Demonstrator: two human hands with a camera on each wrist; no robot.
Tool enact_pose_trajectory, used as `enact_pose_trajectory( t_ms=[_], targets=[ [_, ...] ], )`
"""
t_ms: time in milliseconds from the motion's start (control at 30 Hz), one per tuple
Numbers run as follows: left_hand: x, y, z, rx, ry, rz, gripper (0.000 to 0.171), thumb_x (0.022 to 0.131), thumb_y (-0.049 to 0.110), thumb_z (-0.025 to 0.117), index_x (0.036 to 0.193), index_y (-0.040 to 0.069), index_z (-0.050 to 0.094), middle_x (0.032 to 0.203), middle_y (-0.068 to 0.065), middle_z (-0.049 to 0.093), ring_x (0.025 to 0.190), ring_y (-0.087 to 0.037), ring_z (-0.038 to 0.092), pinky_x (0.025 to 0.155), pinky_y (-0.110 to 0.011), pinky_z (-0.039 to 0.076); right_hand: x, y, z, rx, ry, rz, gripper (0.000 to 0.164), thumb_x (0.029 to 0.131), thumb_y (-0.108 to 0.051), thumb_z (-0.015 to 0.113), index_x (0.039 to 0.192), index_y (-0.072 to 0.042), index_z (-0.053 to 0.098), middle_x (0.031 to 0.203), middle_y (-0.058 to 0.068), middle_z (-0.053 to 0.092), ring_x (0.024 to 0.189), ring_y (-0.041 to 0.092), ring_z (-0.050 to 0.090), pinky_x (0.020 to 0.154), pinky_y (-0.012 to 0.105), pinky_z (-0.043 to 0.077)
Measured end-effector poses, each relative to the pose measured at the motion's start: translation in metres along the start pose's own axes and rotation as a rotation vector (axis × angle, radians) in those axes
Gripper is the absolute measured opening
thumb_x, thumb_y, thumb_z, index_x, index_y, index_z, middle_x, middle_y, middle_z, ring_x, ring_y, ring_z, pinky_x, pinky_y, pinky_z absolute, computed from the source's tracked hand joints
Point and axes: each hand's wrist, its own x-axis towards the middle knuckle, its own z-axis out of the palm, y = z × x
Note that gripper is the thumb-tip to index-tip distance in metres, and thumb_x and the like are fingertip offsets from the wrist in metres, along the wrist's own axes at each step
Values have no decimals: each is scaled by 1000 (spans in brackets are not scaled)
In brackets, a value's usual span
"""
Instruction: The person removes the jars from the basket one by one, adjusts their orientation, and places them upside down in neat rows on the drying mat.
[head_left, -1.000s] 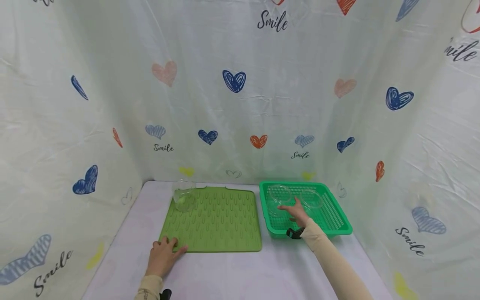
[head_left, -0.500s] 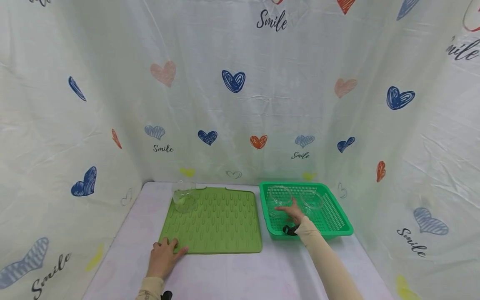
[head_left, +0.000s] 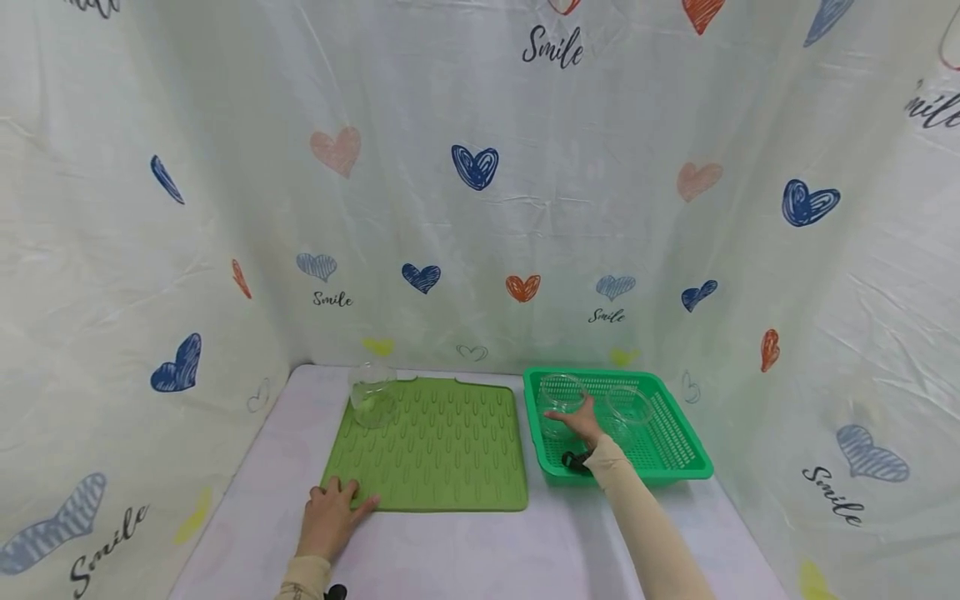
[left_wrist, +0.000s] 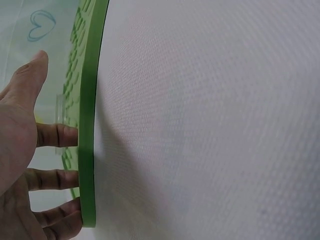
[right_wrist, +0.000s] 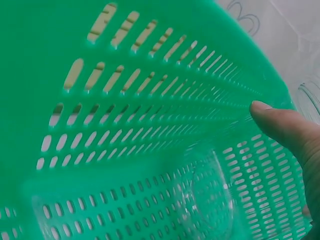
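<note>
Inside the green plastic basket (head_left: 678, 433), my right hand (head_left: 579, 423) is round a clear glass (head_left: 562, 390), thumb on its left and fingers on its right. In the right wrist view the thumb (right_wrist: 282, 122) lies across it, and most of the fingers are hidden. A second clear glass (head_left: 630, 404) stands to the right of this hand. My left hand (head_left: 330, 521) rests its fingertips on the front left corner of a green ridged mat (head_left: 442, 450). The left wrist view has those fingers (left_wrist: 57, 179) against the mat's edge.
Another clear glass (head_left: 373, 404) stands at the mat's back left corner. Mat and basket lie side by side on a white-covered table (head_left: 465, 554). Behind and at both sides hangs a pale curtain (head_left: 480, 217) printed with hearts.
My right hand has moved left and lower in the basket and closed in round the left glass. The left hand has stayed at the mat's corner.
</note>
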Motion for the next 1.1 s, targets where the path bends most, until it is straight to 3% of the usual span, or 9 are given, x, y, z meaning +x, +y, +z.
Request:
enact_pose_trajectory(
  t_ms=[267,467,1100],
  targets=[
    [0,2,-1,11,6,0,52,86,54,64,104,5,64,99,-21,54,85,-43,51,70,-56,48,-4,1,1,33,45,7,104,82,-35,76,148,-2,3,149,37,14,134,53,28,106,63,34],
    [0,2,1,19,8,1,53,85,54,64,105,5,64,101,-23,54,87,-45,51,70,-58,48,-7,-1,-1,53,71,21,98,85,-32,74,146,-1,4,149,36,12,134,52,27,106,63,34],
    [-1,0,3,29,12,2,57,85,55,64,110,4,64,103,-25,54,85,-47,51,68,-57,48,-26,-28,-10,31,76,-60,99,85,-35,74,146,-7,1,152,26,9,136,48,27,105,62,36]
  ],
)
